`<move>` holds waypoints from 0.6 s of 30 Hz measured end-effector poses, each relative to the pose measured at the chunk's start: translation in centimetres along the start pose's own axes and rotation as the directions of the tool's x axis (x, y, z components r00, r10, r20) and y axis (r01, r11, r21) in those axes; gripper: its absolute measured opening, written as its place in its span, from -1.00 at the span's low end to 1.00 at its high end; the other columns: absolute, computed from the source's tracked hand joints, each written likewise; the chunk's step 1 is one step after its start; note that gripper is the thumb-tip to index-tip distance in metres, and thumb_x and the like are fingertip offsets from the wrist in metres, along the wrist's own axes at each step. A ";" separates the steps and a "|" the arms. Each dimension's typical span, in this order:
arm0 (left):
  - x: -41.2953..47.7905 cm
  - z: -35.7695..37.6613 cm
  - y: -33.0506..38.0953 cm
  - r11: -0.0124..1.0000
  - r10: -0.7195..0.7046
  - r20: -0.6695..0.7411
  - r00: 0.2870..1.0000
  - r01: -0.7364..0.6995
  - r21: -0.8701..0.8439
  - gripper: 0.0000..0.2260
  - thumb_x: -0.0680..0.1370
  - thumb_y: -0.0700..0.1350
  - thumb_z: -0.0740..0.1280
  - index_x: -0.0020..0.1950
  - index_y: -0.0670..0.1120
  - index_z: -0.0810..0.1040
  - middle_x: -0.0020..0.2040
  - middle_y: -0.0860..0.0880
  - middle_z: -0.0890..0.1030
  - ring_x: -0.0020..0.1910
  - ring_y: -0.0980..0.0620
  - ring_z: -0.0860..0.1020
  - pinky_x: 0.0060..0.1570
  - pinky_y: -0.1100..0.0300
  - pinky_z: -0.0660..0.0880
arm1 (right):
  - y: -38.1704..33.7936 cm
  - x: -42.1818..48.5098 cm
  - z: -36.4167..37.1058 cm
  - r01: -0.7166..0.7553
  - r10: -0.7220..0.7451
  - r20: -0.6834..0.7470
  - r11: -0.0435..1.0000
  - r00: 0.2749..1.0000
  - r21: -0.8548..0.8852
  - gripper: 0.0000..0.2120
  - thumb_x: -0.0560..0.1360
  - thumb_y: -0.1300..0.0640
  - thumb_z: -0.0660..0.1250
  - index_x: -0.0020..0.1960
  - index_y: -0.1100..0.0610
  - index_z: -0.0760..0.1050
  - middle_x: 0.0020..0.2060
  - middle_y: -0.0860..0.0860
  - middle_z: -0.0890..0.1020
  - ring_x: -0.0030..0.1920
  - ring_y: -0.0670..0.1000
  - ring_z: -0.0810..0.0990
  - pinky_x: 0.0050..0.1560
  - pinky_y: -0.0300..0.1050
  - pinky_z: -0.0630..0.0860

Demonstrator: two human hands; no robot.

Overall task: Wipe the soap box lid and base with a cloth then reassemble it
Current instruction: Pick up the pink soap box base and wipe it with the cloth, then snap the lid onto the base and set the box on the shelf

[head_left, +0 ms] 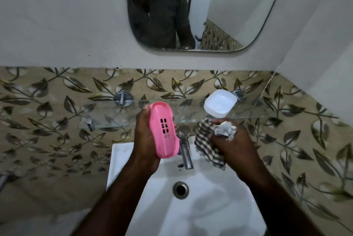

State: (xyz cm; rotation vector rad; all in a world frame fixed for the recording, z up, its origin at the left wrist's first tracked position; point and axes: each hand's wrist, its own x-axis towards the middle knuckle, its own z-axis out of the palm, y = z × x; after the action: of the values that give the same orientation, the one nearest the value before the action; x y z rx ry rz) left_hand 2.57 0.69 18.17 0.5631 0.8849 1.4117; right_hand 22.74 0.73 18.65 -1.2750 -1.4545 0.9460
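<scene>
My left hand (142,140) grips a pink soap box base (164,130) with small drain holes, held upright over the back of the sink, its holed side facing me. My right hand (232,144) is closed on a bunched checked cloth (207,146), a hand's width to the right of the pink base and not touching it. A white soap box lid (219,103) lies hollow side up on the glass shelf (107,117) above my right hand.
A white sink (219,207) with a round drain (180,190) lies below my hands. A chrome tap (186,151) stands between them. Leaf-patterned tiles cover the wall, and a mirror (238,6) hangs above the shelf, reflecting a person's torso.
</scene>
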 end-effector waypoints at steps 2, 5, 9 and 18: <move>0.4 0.1 0.3 0.999 0.011 -0.008 1.000 -0.011 -0.049 -0.44 0.56 0.20 0.01 0.25 -0.18 0.53 -0.06 -0.19 0.61 -0.05 -0.17 0.56 -0.04 0.00 0.47 | 0.0 1.4 -2.4 -0.051 0.078 -0.111 0.973 0.991 0.224 -0.77 0.45 0.36 0.41 0.09 0.22 0.58 -0.07 0.18 0.71 -0.03 0.19 0.69 0.03 0.10 0.59; 0.9 1.2 0.4 0.997 -0.010 0.036 0.999 0.013 -0.074 -0.42 0.54 0.18 0.01 0.32 -0.20 0.48 0.01 -0.23 0.59 0.02 -0.21 0.55 0.00 -0.04 0.47 | -1.3 3.8 -6.0 -0.028 0.147 -0.288 0.925 0.946 0.380 -0.80 0.49 0.40 0.32 0.11 0.34 0.53 -0.08 0.23 0.71 -0.09 0.20 0.71 -0.12 0.08 0.65; 2.1 4.8 0.2 1.000 -0.024 0.110 0.994 0.026 -0.009 -0.52 0.57 0.14 0.11 0.36 -0.12 0.44 0.00 -0.18 0.57 -0.04 -0.13 0.56 -0.05 0.02 0.48 | -1.6 7.7 -9.4 0.058 0.098 -0.468 0.950 0.879 0.308 -0.88 0.45 0.36 0.35 -0.04 0.25 0.59 -0.19 0.13 0.68 -0.24 0.05 0.68 -0.17 -0.05 0.60; 5.5 8.8 -1.5 0.997 -0.059 0.041 0.997 0.061 -0.047 -0.37 0.45 0.30 0.27 0.39 -0.04 0.43 0.03 -0.09 0.51 -0.11 -0.02 0.51 -0.09 0.11 0.47 | 5.7 12.5 -11.4 -0.184 0.109 -0.509 0.978 0.854 -0.098 -0.51 0.35 0.26 0.51 0.24 0.19 0.47 0.06 0.10 0.59 0.03 0.08 0.59 0.01 -0.15 0.49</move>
State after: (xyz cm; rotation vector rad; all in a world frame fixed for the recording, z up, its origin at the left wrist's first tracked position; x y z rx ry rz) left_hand 10.13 7.32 21.07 0.5215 0.8278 1.3596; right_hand 35.08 13.56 18.10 -1.6148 -1.0352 0.5455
